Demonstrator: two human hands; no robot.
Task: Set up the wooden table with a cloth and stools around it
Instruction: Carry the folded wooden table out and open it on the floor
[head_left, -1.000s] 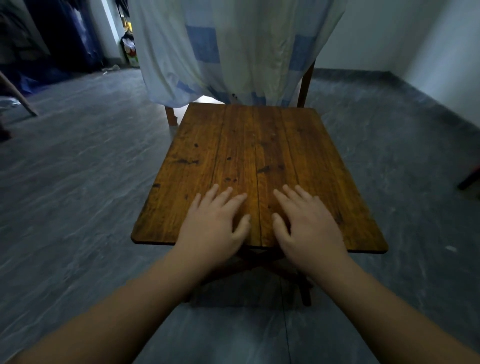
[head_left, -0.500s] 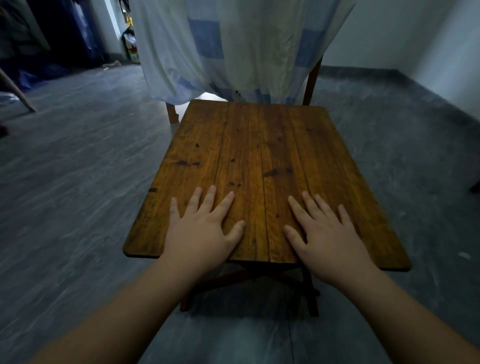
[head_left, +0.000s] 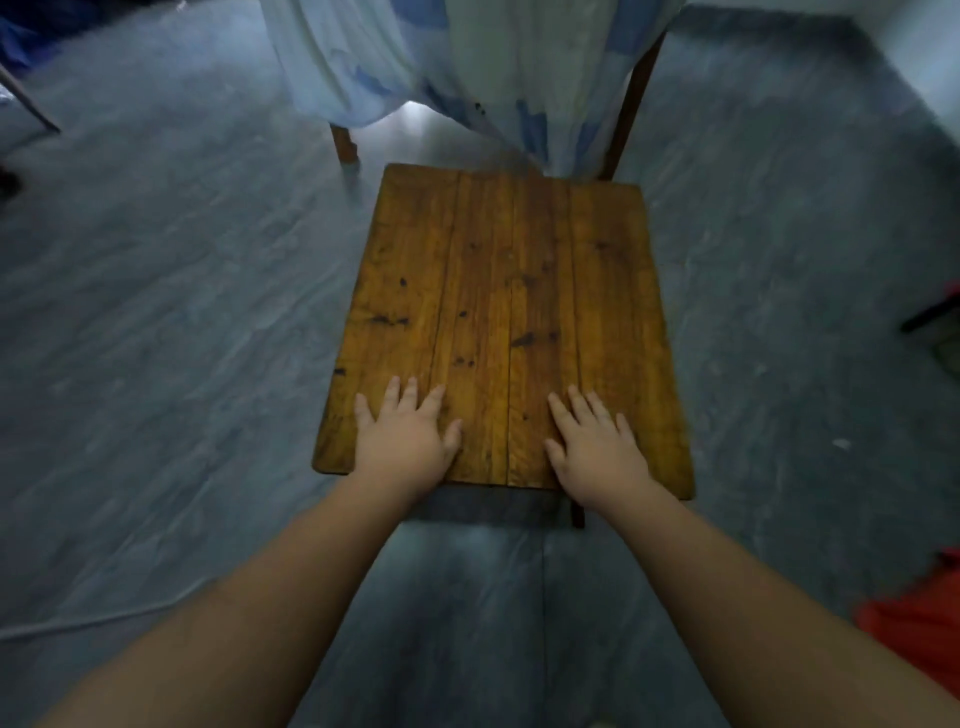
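A small wooden table with a bare plank top stands on the grey floor in front of me. My left hand lies flat on its near left part, fingers spread. My right hand lies flat on its near right part, fingers spread too. Neither hand holds anything. A pale cloth with blue patches hangs just beyond the table's far edge, draped over a wooden frame whose legs show beneath it. No stool is clearly in view.
Grey floor surrounds the table on all sides. Something red lies at the lower right edge. A dark object pokes in at the right edge. A thin leg stands at the far left.
The view has risen and tilted down, so the table looks smaller and further below. My hands have spread wider apart on the near edge and still rest flat.
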